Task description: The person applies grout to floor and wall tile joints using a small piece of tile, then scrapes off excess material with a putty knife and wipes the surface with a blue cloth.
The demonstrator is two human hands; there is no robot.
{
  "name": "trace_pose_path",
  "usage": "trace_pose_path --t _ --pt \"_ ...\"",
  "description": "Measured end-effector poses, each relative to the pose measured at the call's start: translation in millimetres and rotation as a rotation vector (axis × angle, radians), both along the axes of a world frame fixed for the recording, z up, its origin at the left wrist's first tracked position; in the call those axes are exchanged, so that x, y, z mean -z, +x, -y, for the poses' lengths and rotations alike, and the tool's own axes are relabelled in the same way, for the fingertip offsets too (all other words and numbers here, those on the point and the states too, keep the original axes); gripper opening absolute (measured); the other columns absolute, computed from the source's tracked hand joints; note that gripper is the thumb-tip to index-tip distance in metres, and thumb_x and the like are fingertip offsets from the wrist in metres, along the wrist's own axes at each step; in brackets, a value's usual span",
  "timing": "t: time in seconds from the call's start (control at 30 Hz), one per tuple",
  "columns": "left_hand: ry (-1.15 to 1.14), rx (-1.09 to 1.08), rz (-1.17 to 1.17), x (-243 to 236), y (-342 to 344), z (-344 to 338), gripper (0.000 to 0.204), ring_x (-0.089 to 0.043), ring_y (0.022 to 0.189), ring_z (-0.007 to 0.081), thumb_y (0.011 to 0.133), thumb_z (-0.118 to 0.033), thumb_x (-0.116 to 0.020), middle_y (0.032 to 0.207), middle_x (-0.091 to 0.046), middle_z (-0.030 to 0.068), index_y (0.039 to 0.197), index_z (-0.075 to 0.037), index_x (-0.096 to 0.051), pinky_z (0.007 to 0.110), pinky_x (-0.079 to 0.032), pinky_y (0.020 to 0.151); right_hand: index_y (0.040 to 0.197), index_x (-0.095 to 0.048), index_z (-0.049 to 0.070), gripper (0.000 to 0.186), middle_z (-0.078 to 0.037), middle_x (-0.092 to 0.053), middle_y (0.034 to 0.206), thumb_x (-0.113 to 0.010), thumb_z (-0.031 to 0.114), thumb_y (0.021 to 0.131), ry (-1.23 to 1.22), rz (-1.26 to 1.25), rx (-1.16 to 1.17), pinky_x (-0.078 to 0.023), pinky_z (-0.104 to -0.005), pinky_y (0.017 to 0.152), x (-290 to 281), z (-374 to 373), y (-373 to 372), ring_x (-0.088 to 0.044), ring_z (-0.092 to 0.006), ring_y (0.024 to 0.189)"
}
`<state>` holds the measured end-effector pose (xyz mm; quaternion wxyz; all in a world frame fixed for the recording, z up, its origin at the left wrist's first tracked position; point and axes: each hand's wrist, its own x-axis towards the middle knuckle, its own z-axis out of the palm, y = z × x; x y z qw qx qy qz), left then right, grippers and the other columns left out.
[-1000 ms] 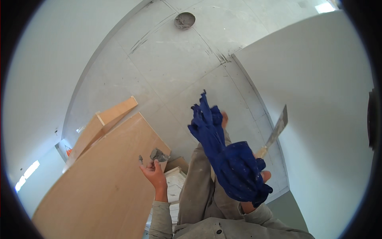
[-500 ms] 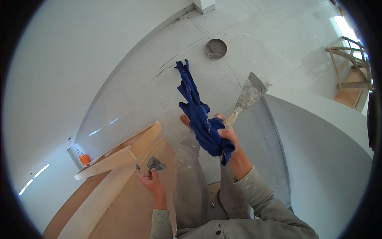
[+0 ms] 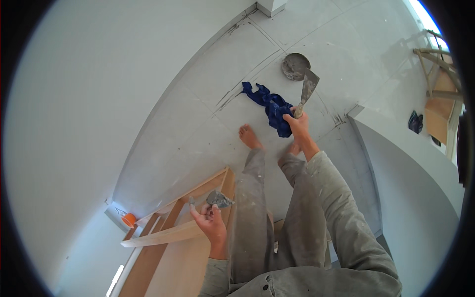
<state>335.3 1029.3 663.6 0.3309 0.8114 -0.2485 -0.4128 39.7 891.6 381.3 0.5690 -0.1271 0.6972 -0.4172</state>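
My right hand [image 3: 300,127] is closed around the handle of a putty knife [image 3: 309,85] and a bunched blue cloth [image 3: 277,113]. The knife's wide, grey-smeared blade points away from me and overlaps the edge of a round bowl [image 3: 284,68] in view; I cannot tell if they touch. Grey paste coats the inside of the bowl, which stands on the floor. The cloth trails out to the left over the floor. Lower left, my left hand [image 3: 212,225] holds a grey lump of paste [image 3: 219,199] in its fingers, palm up, with one grey-tipped finger stretched apart.
A wooden frame with plywood boards [image 3: 183,233] stands below my left hand. An orange container [image 3: 128,220] sits beyond it near the wall. Curved low white walls [image 3: 396,158] bound the right side. Far right are a wooden stand [image 3: 443,64] and dark shoes [image 3: 415,122].
My right hand has reached farther out, bringing the knife over towards the bowl and the cloth lower over the floor. My left hand still holds the grey lump. The view has shifted.
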Motion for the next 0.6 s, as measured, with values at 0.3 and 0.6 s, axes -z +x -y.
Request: trace_pose_path --t 0.3,0.6 --pt "0.232 0.319 0.163 -32.2 -33.5 107.1 0.079 -0.057 0.089 0.0132 0.099 0.002 -0.057 0.105 -0.063 0.009 0.165 -0.004 -0.014 0.026 -0.047 0.083 0.107 -0.058 -0.001 0.045 -0.015 -0.062 0.09 -0.067 0.043 0.1 0.173 -0.104 0.113 -0.05 -0.0405 0.078 -28.7 -22.6 20.2 -0.06 -0.0283 0.081" --pt "0.119 0.849 0.035 -95.4 -105.8 171.7 0.079 -0.056 0.09 0.0128 0.098 0.005 -0.055 0.104 -0.062 0.0091 0.165 -0.003 -0.013 0.026 -0.046 0.085 0.118 -0.061 0.002 0.035 -0.008 -0.065 0.084 -0.064 0.032 0.102 0.339 -0.104 0.452 -0.052 -0.0378 0.075 -142.5 -217.7 -9.1 -0.063 -0.0189 0.078"
